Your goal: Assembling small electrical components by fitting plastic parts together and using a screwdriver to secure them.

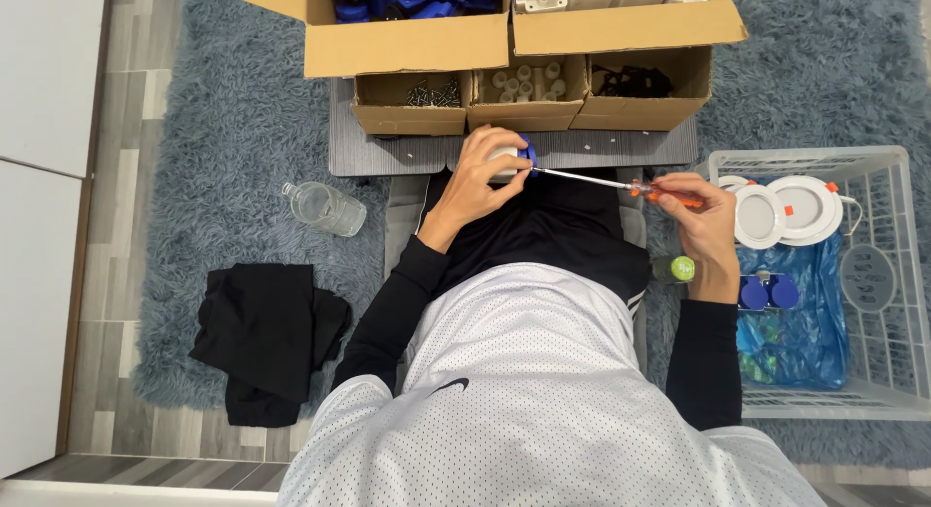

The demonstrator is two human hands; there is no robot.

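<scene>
The left hand [482, 173] is clamped around a small white plastic fitting with a blue end [514, 158], held over the lap just below the grey board [388, 153]. The right hand [700, 221] grips the orange handle of a slim screwdriver [621, 185], whose metal shaft runs toward nine o'clock into the fitting's blue end. At twelve o'clock sit three small open brown cardboard boxes [529, 100] with two larger cartons [407, 32] behind. At three o'clock a white wire basket [873, 274] holds round white lamp discs [786, 211] and a blue plastic bag [795, 313]. At nine o'clock lie a clear plastic bottle [325, 208] and a folded black cloth [267, 337].
</scene>
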